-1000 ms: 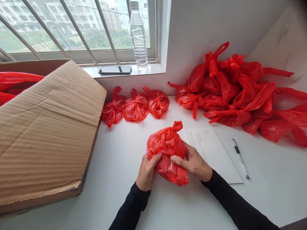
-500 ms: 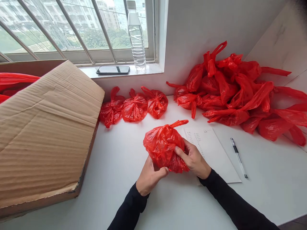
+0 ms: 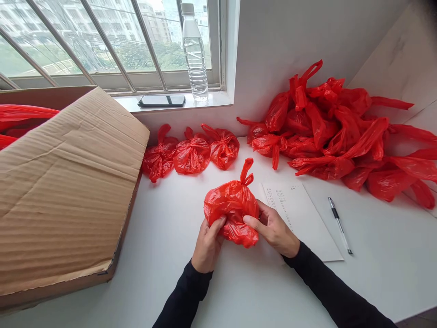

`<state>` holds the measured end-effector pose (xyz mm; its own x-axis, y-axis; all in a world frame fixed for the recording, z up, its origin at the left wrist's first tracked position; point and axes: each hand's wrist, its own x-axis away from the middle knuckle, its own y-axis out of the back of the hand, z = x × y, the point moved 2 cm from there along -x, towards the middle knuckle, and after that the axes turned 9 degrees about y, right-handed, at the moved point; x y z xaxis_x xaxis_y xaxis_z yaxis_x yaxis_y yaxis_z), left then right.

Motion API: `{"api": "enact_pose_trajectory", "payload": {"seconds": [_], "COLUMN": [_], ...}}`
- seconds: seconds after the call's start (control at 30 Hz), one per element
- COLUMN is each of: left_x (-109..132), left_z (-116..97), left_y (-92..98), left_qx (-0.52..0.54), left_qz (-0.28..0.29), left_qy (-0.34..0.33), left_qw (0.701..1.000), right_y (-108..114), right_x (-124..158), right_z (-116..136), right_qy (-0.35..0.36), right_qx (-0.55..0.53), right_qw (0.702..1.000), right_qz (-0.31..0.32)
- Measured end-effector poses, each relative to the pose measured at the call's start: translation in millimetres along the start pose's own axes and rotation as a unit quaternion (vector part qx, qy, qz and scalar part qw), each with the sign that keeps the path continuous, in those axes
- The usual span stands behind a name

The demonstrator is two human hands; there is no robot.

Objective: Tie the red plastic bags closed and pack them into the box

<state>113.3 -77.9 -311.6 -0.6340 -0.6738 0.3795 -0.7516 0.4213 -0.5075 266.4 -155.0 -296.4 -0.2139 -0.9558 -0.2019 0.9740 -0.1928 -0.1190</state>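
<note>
Red bag: one red bag (image 3: 232,196) in hand above the table (image 3: 153,246), neck gathered, looped ends (image 3: 246,174) up top. I'd call it tied. Not set down yet.
Bag contents: crumpled film, I can't make out what's inside.
Row: three bags (image 3: 192,152) side by side along the wall, set apart from the rest. Can't tell if they're dealt with or waiting.
Heap: big pile of red bags (image 3: 327,123) far right in the corner. Can't count them, too much overlap.
Carton: cardboard box (image 3: 78,191) at left, red plastic (image 3: 27,115) showing behind its flap. My judgement: one bag mid-handling, plenty more around; no way to put a figure on what's left.
Sheet: paper (image 3: 310,228) with columns of marks, too small for me to read; pen (image 3: 339,226) lies apart to its right, neither in hand.
Bag vs grip: sits between both palms, bulk ahead of the thumbs, looped ends pointing away from me, free of both hands.
Left hand: left hand (image 3: 207,243) pinching the bag's near left side, thumb on top, fingers mostly hidden beneath.
Right hand: right hand (image 3: 277,231) curled round the right side, thumb pressing the film, fingers mostly behind.
</note>
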Motion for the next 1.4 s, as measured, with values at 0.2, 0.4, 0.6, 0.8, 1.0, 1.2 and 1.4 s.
{"api": "enact_pose_trajectory", "payload": {"seconds": [0.2,0.4,0.6,0.8,1.0,1.2,1.4], "left_x": [-1,-2,-2,-3,1,3,0], "left_z": [3,1,3,5,1,2,-3], "left_y": [2.7,4.8,6.1,5.0,2.2,0.0,0.4], "left_qx": [0.011,-0.044,-0.082,-0.052,-0.087,-0.137,-0.124], "left_qz": [-0.025,-0.028,-0.038,-0.065,0.012,0.048,0.015], "left_qy": [-0.023,-0.035,-0.030,-0.050,-0.048,-0.055,-0.064], "left_qw": [0.999,0.998,0.995,0.995,0.995,0.988,0.990], "right_y": [-1,-9,-9,-6,1,7,4], "right_x": [1,4,5,3,1,-1,-1], "right_z": [3,11,10,6,-2,-6,3], "right_qy": [0.011,0.008,0.005,0.007,-0.004,-0.003,-0.004], "right_qx": [-0.002,0.024,0.023,0.052,0.016,0.002,0.001], "right_qw": [1.000,0.999,1.000,0.999,0.999,0.996,0.999], "right_qz": [0.023,0.038,-0.011,-0.012,-0.049,-0.090,-0.033]}}
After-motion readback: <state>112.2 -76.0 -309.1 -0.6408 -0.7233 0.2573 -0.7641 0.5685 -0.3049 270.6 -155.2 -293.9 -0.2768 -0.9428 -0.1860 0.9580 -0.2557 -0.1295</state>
